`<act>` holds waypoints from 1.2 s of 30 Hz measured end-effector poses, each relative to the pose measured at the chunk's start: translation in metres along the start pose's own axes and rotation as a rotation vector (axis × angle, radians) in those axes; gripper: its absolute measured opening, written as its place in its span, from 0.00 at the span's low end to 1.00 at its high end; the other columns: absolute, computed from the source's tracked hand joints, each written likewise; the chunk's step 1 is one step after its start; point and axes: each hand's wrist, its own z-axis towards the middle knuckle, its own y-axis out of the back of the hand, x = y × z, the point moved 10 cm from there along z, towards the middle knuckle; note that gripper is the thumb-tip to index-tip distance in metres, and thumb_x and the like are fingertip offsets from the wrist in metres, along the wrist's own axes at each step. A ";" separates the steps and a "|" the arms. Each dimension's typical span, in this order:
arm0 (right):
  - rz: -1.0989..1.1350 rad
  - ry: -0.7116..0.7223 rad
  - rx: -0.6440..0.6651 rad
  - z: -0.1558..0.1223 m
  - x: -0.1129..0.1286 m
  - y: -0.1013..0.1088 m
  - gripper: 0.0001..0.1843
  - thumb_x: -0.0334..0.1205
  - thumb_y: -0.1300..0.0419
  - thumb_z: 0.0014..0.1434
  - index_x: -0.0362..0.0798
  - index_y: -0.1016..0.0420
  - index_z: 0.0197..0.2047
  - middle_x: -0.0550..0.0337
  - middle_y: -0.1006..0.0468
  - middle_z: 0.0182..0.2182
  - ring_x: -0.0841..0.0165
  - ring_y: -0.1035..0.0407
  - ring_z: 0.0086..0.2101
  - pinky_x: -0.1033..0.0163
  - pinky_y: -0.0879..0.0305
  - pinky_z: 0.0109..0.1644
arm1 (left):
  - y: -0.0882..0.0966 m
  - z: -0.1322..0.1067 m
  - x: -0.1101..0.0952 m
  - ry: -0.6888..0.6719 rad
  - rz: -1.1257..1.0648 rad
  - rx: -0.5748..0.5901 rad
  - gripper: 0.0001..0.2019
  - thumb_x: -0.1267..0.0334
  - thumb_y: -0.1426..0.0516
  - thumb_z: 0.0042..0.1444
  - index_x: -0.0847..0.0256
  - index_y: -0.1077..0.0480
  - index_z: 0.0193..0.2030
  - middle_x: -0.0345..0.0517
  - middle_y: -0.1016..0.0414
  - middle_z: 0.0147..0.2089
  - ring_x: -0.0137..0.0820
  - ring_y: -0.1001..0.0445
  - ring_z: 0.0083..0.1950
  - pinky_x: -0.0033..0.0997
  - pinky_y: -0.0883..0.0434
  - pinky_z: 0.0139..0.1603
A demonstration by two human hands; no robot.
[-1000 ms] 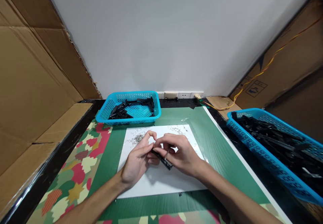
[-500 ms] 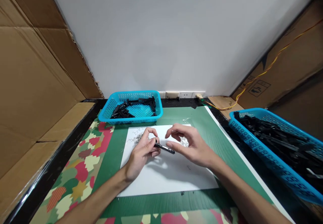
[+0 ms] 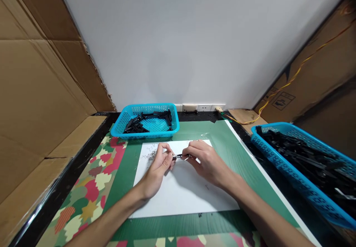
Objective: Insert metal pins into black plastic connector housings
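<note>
My left hand is closed, pinching one end of a slim black part with a shiny edge. The fingers of my right hand close on the part's other end, so it spans both hands above a white sheet. Exactly what kind of part it is, I cannot make out. Beside my left hand, a heap of tiny thin metal pieces, like bent wires or springs, lies on the sheet. One loose piece rests below my right hand.
At the back left, a blue perforated basket holds several black parts. A larger blue basket on the right is heaped with black parts. Cardboard flanks the left; a yellow cable runs from the wall socket.
My right hand has moved in and closed on the right end of the black part. The part has turned from a downward slant to nearly level.
</note>
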 end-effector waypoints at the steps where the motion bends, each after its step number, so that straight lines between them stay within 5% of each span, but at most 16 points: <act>1: -0.015 -0.003 0.007 -0.001 -0.004 -0.002 0.10 0.27 0.43 0.72 0.46 0.22 0.41 0.56 0.21 0.35 0.65 0.31 0.35 0.61 0.40 0.41 | 0.000 0.000 0.000 0.002 0.050 0.001 0.13 0.46 0.51 0.77 0.53 0.42 0.51 0.36 0.37 0.35 0.30 0.39 0.38 0.31 0.40 0.42; 7: -0.047 0.015 0.065 -0.006 -0.019 -0.008 0.10 0.27 0.44 0.72 0.47 0.22 0.42 0.55 0.21 0.37 0.65 0.30 0.37 0.60 0.39 0.43 | 0.006 0.001 -0.011 -0.073 0.397 -0.030 0.12 0.53 0.41 0.72 0.56 0.32 0.54 0.46 0.26 0.52 0.36 0.29 0.52 0.36 0.33 0.55; 15: 0.039 -0.087 0.182 -0.004 -0.027 -0.013 0.04 0.34 0.39 0.72 0.49 0.24 0.49 0.53 0.23 0.44 0.61 0.29 0.43 0.59 0.32 0.46 | 0.023 -0.001 -0.023 -0.198 0.706 -0.225 0.06 0.64 0.34 0.64 0.57 0.19 0.47 0.47 0.16 0.48 0.39 0.19 0.50 0.39 0.26 0.54; 19: 0.092 -0.113 0.161 0.000 -0.019 -0.003 0.12 0.34 0.50 0.78 0.49 0.25 0.52 0.51 0.27 0.47 0.64 0.29 0.44 0.59 0.29 0.49 | 0.031 -0.004 -0.019 -0.171 0.713 -0.294 0.09 0.66 0.31 0.60 0.57 0.16 0.47 0.46 0.13 0.47 0.39 0.15 0.47 0.38 0.22 0.53; 27: -0.285 -0.086 0.063 0.004 -0.021 0.024 0.17 0.31 0.49 0.75 0.50 0.18 0.49 0.48 0.23 0.44 0.58 0.28 0.42 0.54 0.30 0.43 | 0.025 -0.004 -0.020 -0.203 0.814 -0.290 0.07 0.67 0.32 0.59 0.57 0.15 0.44 0.45 0.13 0.42 0.41 0.15 0.43 0.40 0.20 0.48; 31: -0.056 -0.217 -0.143 0.005 -0.028 0.043 0.12 0.41 0.42 0.74 0.50 0.17 0.44 0.52 0.17 0.38 0.61 0.23 0.36 0.57 0.27 0.41 | 0.011 -0.006 -0.029 -0.315 0.883 -0.230 0.07 0.71 0.33 0.59 0.57 0.16 0.42 0.47 0.13 0.41 0.44 0.16 0.45 0.44 0.23 0.50; 36: 0.435 -0.413 -0.100 0.005 -0.033 0.004 0.12 0.46 0.35 0.69 0.49 0.21 0.36 0.56 0.16 0.32 0.62 0.20 0.32 0.59 0.23 0.39 | 0.007 -0.006 -0.028 -0.349 0.827 -0.175 0.07 0.73 0.34 0.59 0.58 0.17 0.42 0.48 0.14 0.42 0.45 0.17 0.47 0.45 0.24 0.49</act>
